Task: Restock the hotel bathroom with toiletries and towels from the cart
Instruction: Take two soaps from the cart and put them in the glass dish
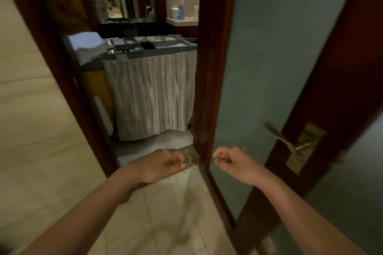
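Both hands are raised at the doorway, low in the view. The left hand (163, 164) has loosely curled fingers and holds nothing. The right hand (232, 161) is curled with thumb against forefinger. A thin grey sliver shows at its fingertips, and I cannot tell whether it pinches anything.

The cart (153, 93) stands beyond the door frame (209, 68), ahead of the left hand and well apart from both hands. A pleated pale curtain covers its front. On top is one dark tray (165, 47) split into compartments. Its contents are blurred and cannot be identified or counted. One stack of folded towels (87, 45) lies at the cart's left end.

One frosted glass door (269, 47) stands open just beside the right hand, with one brass handle (290, 141) to the right of that hand.

Behind the cart, one counter (182, 21) bears one bottle (181, 9) and one white cup (174, 12). The frame cuts off the counter's right part and the cart's right end.
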